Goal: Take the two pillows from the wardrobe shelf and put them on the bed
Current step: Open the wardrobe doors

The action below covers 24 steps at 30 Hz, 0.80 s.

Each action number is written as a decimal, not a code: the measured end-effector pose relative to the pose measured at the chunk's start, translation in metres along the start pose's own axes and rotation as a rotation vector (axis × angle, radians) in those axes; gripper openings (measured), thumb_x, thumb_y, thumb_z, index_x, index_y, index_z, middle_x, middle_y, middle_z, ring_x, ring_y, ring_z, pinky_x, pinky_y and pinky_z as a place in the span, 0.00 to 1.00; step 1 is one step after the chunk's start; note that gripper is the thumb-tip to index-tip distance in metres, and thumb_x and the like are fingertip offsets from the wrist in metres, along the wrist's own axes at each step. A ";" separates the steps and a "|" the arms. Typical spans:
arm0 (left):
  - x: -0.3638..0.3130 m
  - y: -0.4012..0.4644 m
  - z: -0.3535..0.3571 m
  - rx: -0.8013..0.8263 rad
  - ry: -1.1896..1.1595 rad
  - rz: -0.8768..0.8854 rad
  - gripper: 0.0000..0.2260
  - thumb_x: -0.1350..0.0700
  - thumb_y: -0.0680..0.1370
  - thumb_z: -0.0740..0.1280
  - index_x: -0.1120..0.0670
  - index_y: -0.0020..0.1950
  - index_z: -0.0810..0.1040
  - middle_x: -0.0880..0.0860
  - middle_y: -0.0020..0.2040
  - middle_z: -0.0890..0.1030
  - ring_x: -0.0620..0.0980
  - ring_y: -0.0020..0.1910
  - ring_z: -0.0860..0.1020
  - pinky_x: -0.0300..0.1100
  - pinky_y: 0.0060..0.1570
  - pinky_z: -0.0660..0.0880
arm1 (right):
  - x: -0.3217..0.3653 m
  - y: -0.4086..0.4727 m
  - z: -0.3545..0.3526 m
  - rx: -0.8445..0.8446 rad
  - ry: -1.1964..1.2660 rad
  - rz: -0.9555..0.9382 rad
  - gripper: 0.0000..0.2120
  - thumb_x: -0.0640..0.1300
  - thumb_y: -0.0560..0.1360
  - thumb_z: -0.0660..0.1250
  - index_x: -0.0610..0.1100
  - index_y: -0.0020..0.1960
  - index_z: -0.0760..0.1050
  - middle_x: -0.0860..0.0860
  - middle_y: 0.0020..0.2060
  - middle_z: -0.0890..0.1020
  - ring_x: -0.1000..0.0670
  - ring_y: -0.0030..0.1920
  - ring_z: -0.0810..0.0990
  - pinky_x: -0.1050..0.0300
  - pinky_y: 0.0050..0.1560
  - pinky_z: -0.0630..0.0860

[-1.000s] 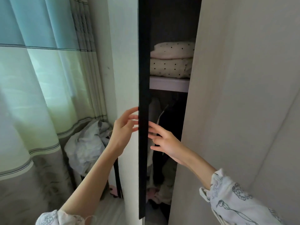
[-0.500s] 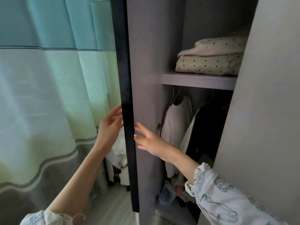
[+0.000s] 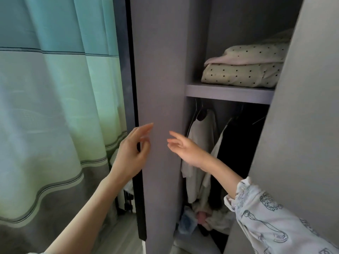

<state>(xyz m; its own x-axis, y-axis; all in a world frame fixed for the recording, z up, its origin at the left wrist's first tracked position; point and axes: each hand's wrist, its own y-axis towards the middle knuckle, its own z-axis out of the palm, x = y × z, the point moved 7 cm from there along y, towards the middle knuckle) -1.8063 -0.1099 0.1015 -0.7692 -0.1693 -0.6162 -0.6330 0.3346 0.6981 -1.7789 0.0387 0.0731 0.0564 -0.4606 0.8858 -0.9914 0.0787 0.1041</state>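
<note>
Two cream pillows with black dots lie stacked on the wardrobe shelf (image 3: 227,92), the upper pillow (image 3: 255,53) resting on the lower pillow (image 3: 238,74); the right wardrobe door (image 3: 302,107) hides their right ends. My left hand (image 3: 131,153) is at the dark front edge of the open left door (image 3: 159,88), fingers apart and holding nothing. My right hand (image 3: 185,149) hovers in front of that door's inner face, fingers spread, well below the shelf.
Clothes on hangers (image 3: 201,143) hang under the shelf, with a heap of garments (image 3: 205,219) on the wardrobe floor. A teal, green and grey curtain (image 3: 55,107) fills the left side. The bed is out of view.
The left door has swung wider to the left and the view has moved closer, showing more of the pillows and shelf. Both hands have come off the door edge.
</note>
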 end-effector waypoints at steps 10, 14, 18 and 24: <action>-0.021 0.047 0.167 0.276 -0.153 -0.008 0.15 0.58 0.80 0.59 0.53 0.66 0.73 0.47 0.59 0.77 0.43 0.57 0.75 0.30 0.54 0.69 | -0.063 -0.049 -0.173 -0.367 -0.219 0.069 0.23 0.47 0.80 0.57 0.46 0.73 0.59 0.49 0.67 0.72 0.56 0.62 0.71 0.67 0.57 0.67; -0.038 0.077 0.245 0.350 -0.220 0.010 0.15 0.58 0.80 0.59 0.53 0.66 0.72 0.47 0.60 0.76 0.41 0.58 0.73 0.28 0.56 0.68 | -0.089 -0.057 -0.251 -0.510 -0.257 0.085 0.23 0.46 0.79 0.58 0.45 0.73 0.60 0.46 0.67 0.72 0.50 0.66 0.71 0.60 0.64 0.64; -0.051 0.116 0.320 0.399 -0.274 0.014 0.15 0.59 0.79 0.59 0.54 0.66 0.72 0.48 0.59 0.76 0.43 0.58 0.75 0.22 0.50 0.67 | -0.109 -0.057 -0.323 -0.653 -0.440 0.076 0.23 0.44 0.79 0.58 0.43 0.73 0.60 0.45 0.71 0.66 0.48 0.72 0.62 0.62 0.68 0.56; -0.074 0.178 0.399 0.364 -0.277 0.008 0.17 0.61 0.79 0.58 0.55 0.68 0.69 0.51 0.64 0.74 0.45 0.62 0.72 0.36 0.60 0.66 | -0.119 -0.051 -0.400 -0.788 -0.878 0.053 0.26 0.47 0.79 0.57 0.47 0.75 0.54 0.46 0.76 0.51 0.45 0.76 0.43 0.48 0.74 0.47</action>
<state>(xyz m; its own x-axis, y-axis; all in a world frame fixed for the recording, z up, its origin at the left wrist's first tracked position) -1.8268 0.3321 0.1255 -0.6899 0.0727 -0.7202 -0.5169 0.6470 0.5605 -1.6884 0.4435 0.1431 -0.3875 -0.8663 0.3152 -0.6266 0.4983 0.5993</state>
